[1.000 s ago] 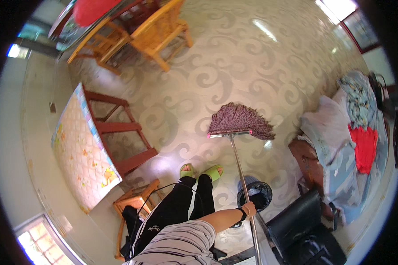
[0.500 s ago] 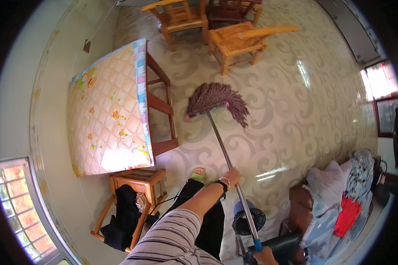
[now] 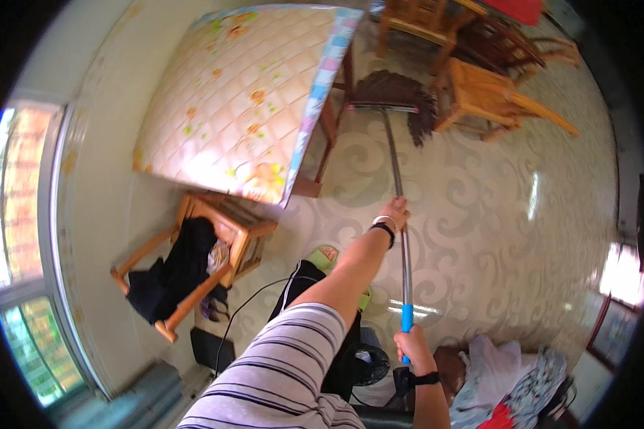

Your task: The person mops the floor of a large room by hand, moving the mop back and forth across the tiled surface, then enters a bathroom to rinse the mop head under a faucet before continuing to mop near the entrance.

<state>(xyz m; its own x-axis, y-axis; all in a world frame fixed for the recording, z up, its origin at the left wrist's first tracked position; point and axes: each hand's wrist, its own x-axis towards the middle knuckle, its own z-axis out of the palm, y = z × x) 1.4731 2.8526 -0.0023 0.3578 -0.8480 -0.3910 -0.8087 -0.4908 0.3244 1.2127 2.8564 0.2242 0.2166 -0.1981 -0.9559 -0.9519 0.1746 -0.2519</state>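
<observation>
A long mop has a dark brown, stringy mop head point(image 3: 388, 87) lying on the floor, its fringe trailing to the right beside a wooden chair. From it the metal mop handle point(image 3: 406, 264) runs back toward me and ends in a blue grip point(image 3: 407, 314). My left hand point(image 3: 393, 210), with a bracelet and a black band at the wrist, is closed round the middle of the handle. Lower down, my right hand point(image 3: 412, 344) is wrapped round the blue grip. Part of the mop head's left side lies close to the table leg.
A table with a quilted-pattern cover point(image 3: 229, 107) stands at the left. Near it is a wooden chair point(image 3: 225, 243) holding dark clothing. Wooden chairs point(image 3: 472, 93) stand at the far right. A black-lined bin point(image 3: 371, 363) and piled clothes point(image 3: 504, 379) are near me. A cable point(image 3: 240, 307) crosses the floor.
The mop head has moved farther away, in between the table and the far chairs. Both hands have reached forward with the handle, and the whole view has shifted.
</observation>
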